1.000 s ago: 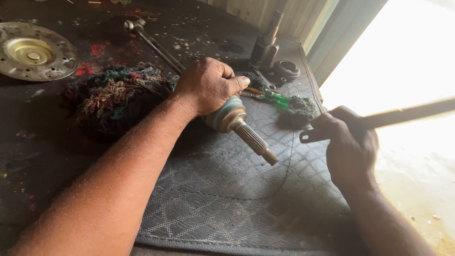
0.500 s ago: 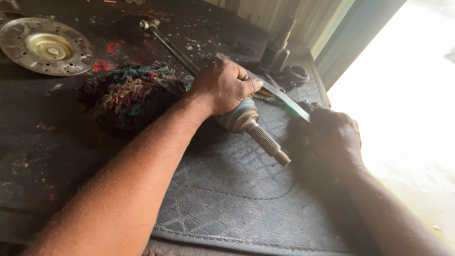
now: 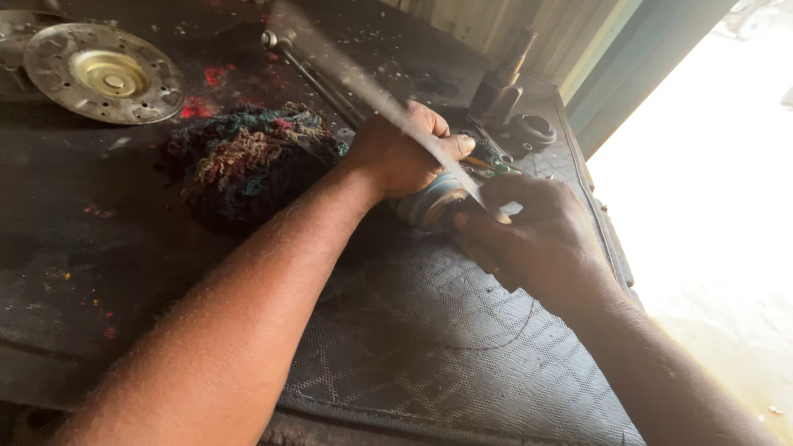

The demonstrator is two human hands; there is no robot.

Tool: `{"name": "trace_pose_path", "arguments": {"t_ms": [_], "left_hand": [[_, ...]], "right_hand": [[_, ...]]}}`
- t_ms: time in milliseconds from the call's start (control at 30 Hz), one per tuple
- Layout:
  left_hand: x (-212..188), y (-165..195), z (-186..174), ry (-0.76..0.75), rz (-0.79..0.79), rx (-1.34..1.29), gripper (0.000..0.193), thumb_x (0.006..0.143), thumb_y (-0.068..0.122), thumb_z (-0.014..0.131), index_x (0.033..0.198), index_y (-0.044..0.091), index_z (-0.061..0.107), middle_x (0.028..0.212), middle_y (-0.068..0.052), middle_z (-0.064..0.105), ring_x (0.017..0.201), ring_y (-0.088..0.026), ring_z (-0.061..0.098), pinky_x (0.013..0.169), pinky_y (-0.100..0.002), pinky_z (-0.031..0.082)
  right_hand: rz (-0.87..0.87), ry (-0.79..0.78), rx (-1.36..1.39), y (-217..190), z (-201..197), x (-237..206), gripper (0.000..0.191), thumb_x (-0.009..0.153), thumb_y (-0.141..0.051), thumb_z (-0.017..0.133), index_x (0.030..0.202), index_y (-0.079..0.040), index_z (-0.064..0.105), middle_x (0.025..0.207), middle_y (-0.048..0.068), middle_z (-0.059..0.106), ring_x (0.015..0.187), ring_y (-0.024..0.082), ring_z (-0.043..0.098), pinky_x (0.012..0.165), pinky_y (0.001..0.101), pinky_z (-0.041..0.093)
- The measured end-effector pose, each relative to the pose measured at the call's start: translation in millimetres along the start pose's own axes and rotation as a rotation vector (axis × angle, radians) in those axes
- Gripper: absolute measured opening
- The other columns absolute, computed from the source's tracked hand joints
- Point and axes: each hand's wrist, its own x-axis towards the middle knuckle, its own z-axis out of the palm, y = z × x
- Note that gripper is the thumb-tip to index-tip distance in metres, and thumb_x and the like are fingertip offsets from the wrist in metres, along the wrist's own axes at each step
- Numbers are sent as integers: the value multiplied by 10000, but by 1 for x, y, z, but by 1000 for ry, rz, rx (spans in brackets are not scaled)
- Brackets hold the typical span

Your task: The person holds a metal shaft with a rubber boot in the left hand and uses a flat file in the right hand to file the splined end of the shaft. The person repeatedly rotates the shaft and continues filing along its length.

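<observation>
My left hand (image 3: 405, 153) is clamped over the top of a metal joint (image 3: 431, 202), fingers curled down its far side and thumb pointing right, pinning the part to the grey patterned mat (image 3: 429, 347) that covers the near end of the bench. Only the joint's rounded grey body shows, between my two hands; the rest lies under them.

My right hand (image 3: 541, 239) is closed around the lower end of a long metal bar (image 3: 372, 91) — the bar runs up and to the left across my left knuckles, blurred along its whole length, and its lower end meets the joint just beside my right thumb. I cannot tell whether the bar is touching my left hand or passing just over it.

Just left of my left wrist sits a bundle of dark rags (image 3: 239, 161), shot through with red, green and tan threads, close against my forearm. A round metal disc (image 3: 103, 74) with a brass-coloured centre lies well apart at the far left of the bench. Behind my left hand, a thin rod (image 3: 310, 66) with a small knob on its far end stretches toward the back. A dark upright fitting (image 3: 500, 78) and a black ring (image 3: 533, 130) stand near the bench's right edge — beside them, bright daylight washes out the ground.
</observation>
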Motion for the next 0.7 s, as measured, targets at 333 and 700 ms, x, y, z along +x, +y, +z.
{"name": "trace_pose_path", "arguments": {"t_ms": [333, 700], "left_hand": [[5, 10, -6, -155, -194, 3, 369, 853, 449, 653, 753, 129, 809, 728, -55, 788, 689, -209, 753, 704, -384, 586], [2, 1, -4, -127, -196, 55, 377, 822, 494, 674, 736, 143, 781, 736, -68, 756, 686, -229, 714, 658, -415, 549]], "right_hand": [[-82, 109, -342, -7, -5, -22, 235, 806, -323, 836, 921, -125, 779, 786, 50, 750, 700, 175, 720, 662, 382, 564], [-294, 69, -516, 21, -19, -14, 129, 843, -326, 777, 939, -255, 824, 917, -22, 786, 756, 164, 701, 708, 370, 540]]}}
